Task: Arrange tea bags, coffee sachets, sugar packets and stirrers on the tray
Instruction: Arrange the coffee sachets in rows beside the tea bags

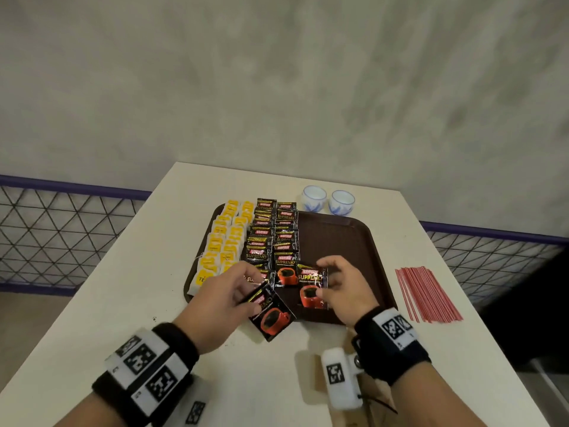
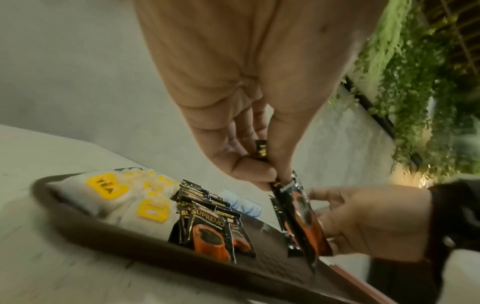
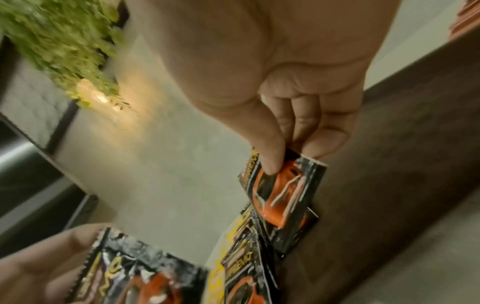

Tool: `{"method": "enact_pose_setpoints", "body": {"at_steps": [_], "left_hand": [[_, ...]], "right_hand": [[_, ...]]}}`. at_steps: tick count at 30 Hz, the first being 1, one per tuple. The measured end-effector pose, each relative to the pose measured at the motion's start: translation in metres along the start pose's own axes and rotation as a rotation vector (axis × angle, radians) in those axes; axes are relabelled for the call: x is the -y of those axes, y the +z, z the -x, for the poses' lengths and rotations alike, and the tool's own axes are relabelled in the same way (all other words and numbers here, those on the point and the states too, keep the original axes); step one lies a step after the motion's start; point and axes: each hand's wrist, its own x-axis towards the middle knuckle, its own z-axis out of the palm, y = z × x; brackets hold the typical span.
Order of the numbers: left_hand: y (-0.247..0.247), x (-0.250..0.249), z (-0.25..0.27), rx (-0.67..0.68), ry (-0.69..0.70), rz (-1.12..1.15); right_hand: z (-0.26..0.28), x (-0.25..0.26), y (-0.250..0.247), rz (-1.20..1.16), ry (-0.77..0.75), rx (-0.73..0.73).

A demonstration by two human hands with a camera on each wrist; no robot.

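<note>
The left hand (image 1: 221, 292) pinches a coffee sachet (image 1: 271, 315) tilted over the tray's (image 1: 363, 241) near rim, top end toward the far left. The right hand (image 1: 345, 285) grips another sachet (image 1: 312, 288) on the tray, long axis running near to far. Beyond lie rows of sachets (image 1: 272, 232) and tea bags (image 1: 224, 238).

We see a white table (image 1: 129, 309) bearing a brown tray (image 1: 363, 241), two blue-and-white cups (image 1: 328, 200) just behind the tray, and red stirrers (image 1: 426, 292) lying right of it.
</note>
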Motion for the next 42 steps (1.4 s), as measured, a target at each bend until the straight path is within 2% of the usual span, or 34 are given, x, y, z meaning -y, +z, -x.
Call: {"method": "enact_pose_setpoints", "body": {"at_steps": [6,9,16,20,25,28,39,42], "left_hand": [[0.015,-0.007,-0.047,0.006,0.055,-0.16],[0.022,-0.006,-0.067,0.024,0.054,-0.218],[0.027,-0.005,-0.1,0.066,0.032,-0.334],[0.027,-0.007,-0.116,0.045,0.041,-0.387],[0.037,0.001,-0.123,0.146,0.025,-0.587],[0.041,0.002,-0.125,0.164,0.09,-0.7],[0.042,0.006,-0.119,0.093,0.101,-0.982],[0.046,0.005,-0.118,0.094,0.093,-0.972]], "right_hand": [[-0.047,-0.004,0.02,-0.037,0.096,-0.024],[-0.059,-0.009,0.031,-0.035,0.138,0.042],[-0.066,-0.014,0.028,0.167,0.051,-0.011],[-0.067,-0.015,0.023,0.054,0.065,-0.006],[-0.064,-0.014,0.023,0.054,0.074,0.019],[-0.061,-0.015,0.025,0.075,0.091,0.036],[-0.046,-0.014,0.028,0.145,0.089,0.065],[-0.044,-0.016,0.029,0.169,0.098,0.066]]}}
